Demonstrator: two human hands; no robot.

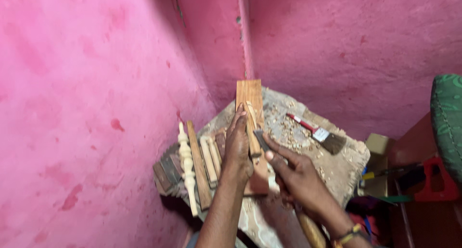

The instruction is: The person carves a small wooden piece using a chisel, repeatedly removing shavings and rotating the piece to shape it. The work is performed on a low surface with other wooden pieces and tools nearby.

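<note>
Left hand [238, 149] lies flat, fingers extended, pressing a narrow carved wooden strip [252, 130] down against a flat wooden board [250, 96] — not curled around it, only bearing on top. The board lies lengthwise on a worn, chip-strewn work block [346, 166] set in the corner of pink walls [86, 98]. Right hand [301, 180] is closed around a chisel [263, 141]; the metal blade points up-left and its tip meets the strip just beside the left thumb, while the pale wooden handle [310, 231] emerges below the palm. Left of the hands — a turned spindle [186, 168] and several plain wooden slats [206, 163], lying side by side at the block's edge. Right of the board, a red-handled paintbrush [320, 134] rests among wood shavings [288, 132], well apart from both hands.
</note>
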